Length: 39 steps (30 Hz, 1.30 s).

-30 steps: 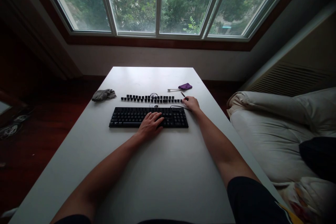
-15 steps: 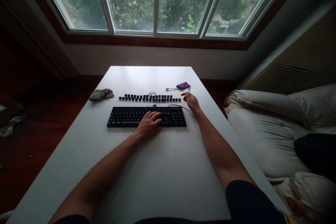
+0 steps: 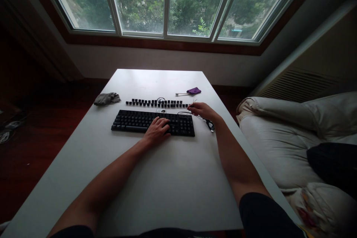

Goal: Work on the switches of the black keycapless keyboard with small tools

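The bare right hand [image 3: 205, 109] has brought its fingertips to the right end of the small black keycap rows [image 3: 156, 103]; a bunched black cable [image 3: 209, 124] now shows by the wrist.

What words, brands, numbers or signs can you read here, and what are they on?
None can be read with certainty.
Black keyboard: any markings on its keys are too small and dark to read.
Light-edged strip at the keyboard's upper right: too small to make out any lettering.
Loose black keycaps lined up behind the keyboard: too small to tell any characters.
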### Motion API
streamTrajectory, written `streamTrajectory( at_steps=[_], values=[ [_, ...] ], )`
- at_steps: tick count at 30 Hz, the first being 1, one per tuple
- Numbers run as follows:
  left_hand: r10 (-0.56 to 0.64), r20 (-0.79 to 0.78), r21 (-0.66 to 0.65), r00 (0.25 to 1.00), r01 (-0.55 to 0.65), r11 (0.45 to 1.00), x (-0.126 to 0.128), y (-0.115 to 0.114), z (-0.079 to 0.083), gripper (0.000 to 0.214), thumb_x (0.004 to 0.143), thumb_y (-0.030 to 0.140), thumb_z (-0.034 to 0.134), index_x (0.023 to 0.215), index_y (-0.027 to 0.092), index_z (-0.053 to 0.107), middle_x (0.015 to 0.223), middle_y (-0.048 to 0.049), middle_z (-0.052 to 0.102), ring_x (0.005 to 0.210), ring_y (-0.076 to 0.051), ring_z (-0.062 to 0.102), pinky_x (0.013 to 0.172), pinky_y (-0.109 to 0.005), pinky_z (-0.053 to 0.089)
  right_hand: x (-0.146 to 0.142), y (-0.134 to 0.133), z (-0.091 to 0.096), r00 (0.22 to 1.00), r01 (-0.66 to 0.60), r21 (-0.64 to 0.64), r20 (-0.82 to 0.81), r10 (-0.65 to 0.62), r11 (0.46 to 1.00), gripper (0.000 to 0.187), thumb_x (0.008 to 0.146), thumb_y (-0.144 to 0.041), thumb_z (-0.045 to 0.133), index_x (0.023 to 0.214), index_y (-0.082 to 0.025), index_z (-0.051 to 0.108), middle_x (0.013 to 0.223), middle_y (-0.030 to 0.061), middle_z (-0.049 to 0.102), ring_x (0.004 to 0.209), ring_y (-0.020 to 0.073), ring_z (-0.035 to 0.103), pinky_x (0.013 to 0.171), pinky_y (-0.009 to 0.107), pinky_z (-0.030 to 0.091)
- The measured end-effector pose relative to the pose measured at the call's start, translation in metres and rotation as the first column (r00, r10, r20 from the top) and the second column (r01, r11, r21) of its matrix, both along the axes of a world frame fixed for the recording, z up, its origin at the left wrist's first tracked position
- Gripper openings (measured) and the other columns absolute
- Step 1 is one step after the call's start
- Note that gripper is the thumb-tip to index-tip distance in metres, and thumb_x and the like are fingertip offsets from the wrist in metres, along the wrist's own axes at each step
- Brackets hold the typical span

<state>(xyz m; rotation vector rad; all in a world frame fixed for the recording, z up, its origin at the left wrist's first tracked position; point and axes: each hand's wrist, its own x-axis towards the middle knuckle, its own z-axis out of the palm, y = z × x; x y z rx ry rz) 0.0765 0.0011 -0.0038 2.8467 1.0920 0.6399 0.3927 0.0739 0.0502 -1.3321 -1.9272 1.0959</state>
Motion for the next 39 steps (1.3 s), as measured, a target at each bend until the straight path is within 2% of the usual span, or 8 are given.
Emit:
streamTrajectory(
  at_steps=[3,8,11,17,27,32,36,39],
  values=[
    [0.002,0.004,0.005,1.0,-0.002,1.0,0.001,0.0,-0.003,0.02,0.09,0.036,0.064,0.105,0.022,0.064,0.14,-0.0094,0.055,0.132,-0.029,0.046,0.119,-0.053,0.028,0.001,-0.001,0.001,0.997,-0.026,-0.015,0.074,0.027,1.0,0.049,0.082,-0.058,0.065,0.104,-0.016,0.073,0.077,0.0053,0.069,0.068,0.0156,0.061,0.063,0.026,0.049],
    [0.014,0.022,0.002,1.0,-0.014,1.0,0.002,0.0,-0.005,0.02,0.09,0.037,0.064,0.103,0.022,0.064,0.14,-0.0096,0.055,0.131,-0.029,0.046,0.117,-0.053,0.031,0.0,-0.001,-0.002,0.997,-0.055,-0.064,0.049,0.058,0.996,0.05,0.08,-0.056,0.068,0.107,-0.014,0.074,0.079,0.0072,0.071,0.07,0.0166,0.064,0.066,0.028,0.05],
    [0.015,0.04,-0.004,0.999,-0.015,1.0,0.003,0.0,-0.006,0.02,0.09,0.037,0.065,0.102,0.022,0.064,0.14,-0.0094,0.054,0.131,-0.029,0.046,0.115,-0.053,0.033,0.0,-0.003,0.002,0.994,-0.075,-0.09,0.074,0.082,0.993,0.05,0.082,-0.055,0.067,0.111,-0.015,0.074,0.082,0.0081,0.073,0.073,0.0176,0.065,0.067,0.028,0.051],
    [0.018,0.063,-0.01,0.998,-0.018,1.0,0.004,0.0,-0.007,0.02,0.089,0.038,0.065,0.102,0.022,0.065,0.139,-0.0093,0.055,0.129,-0.03,0.047,0.113,-0.053,0.036,0.001,-0.009,0.011,0.982,-0.072,-0.027,0.175,0.075,0.997,0.041,0.082,-0.051,0.069,0.105,-0.018,0.076,0.083,0.0068,0.075,0.075,0.019,0.068,0.07,0.028,0.052],
    [0.02,0.066,-0.014,0.998,-0.019,1.0,0.004,-0.001,-0.007,0.021,0.089,0.038,0.065,0.103,0.022,0.065,0.139,-0.0092,0.055,0.13,-0.029,0.047,0.113,-0.053,0.036,0.005,0.006,-0.01,0.997,0.02,-0.06,0.075,-0.015,0.998,0.044,0.082,-0.056,0.067,0.1,-0.016,0.072,0.077,0.0072,0.074,0.064,0.0155,0.065,0.061,0.026,0.052],
    [0.025,0.065,-0.018,0.998,-0.024,1.0,0.005,-0.001,-0.006,0.02,0.089,0.038,0.064,0.102,0.023,0.065,0.139,-0.009,0.055,0.13,-0.029,0.047,0.114,-0.053,0.035,0.002,0.001,-0.006,0.993,-0.024,-0.124,0.112,0.038,0.992,0.043,0.082,-0.055,0.069,0.101,-0.016,0.073,0.076,0.0071,0.073,0.067,0.0174,0.067,0.063,0.029,0.054],
    [0.023,0.067,-0.026,0.998,-0.021,0.999,0.005,-0.001,-0.007,0.02,0.089,0.037,0.065,0.103,0.023,0.065,0.14,-0.0086,0.054,0.13,-0.029,0.046,0.114,-0.053,0.035,-0.002,-0.006,0.002,0.984,-0.07,-0.089,0.16,0.084,0.994,0.041,0.083,-0.053,0.067,0.103,-0.018,0.075,0.08,0.0061,0.074,0.07,0.0181,0.067,0.066,0.029,0.052],
    [0.027,0.067,-0.026,0.997,-0.025,0.999,0.005,-0.001,-0.007,0.02,0.089,0.037,0.064,0.103,0.023,0.065,0.14,-0.0083,0.054,0.13,-0.029,0.046,0.114,-0.053,0.035,-0.004,-0.011,0.008,0.955,-0.133,-0.063,0.261,0.145,0.989,0.035,0.082,-0.048,0.069,0.103,-0.022,0.075,0.08,0.0033,0.074,0.072,0.0188,0.067,0.067,0.029,0.05]
  ],
)
